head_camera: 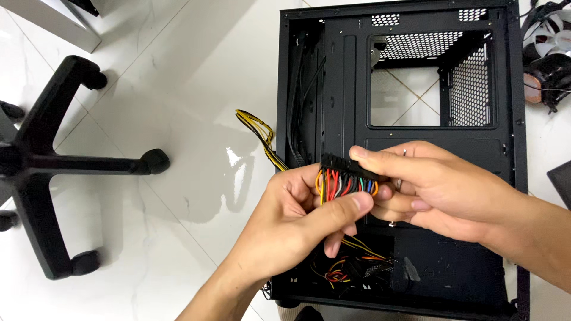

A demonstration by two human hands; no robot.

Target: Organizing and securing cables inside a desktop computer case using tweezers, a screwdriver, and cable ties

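Both hands meet over an open black computer case (345, 77) lying flat on a white tiled floor. My left hand (294, 217) grips a bundle of coloured wires (348, 184) just below a wide black multi-pin power connector (345, 163). My right hand (428, 187) pinches that connector from the right, thumb on top. More wires (357, 264) trail down into the lower part of the case. A yellow and black cable (259, 134) loops out over the case's left edge.
A black office chair base with casters (53, 160) stands on the floor at left. A cooling fan with a copper-coloured part (547, 53) lies beyond the case's right side. A dark flat object (562, 181) sits at the right edge.
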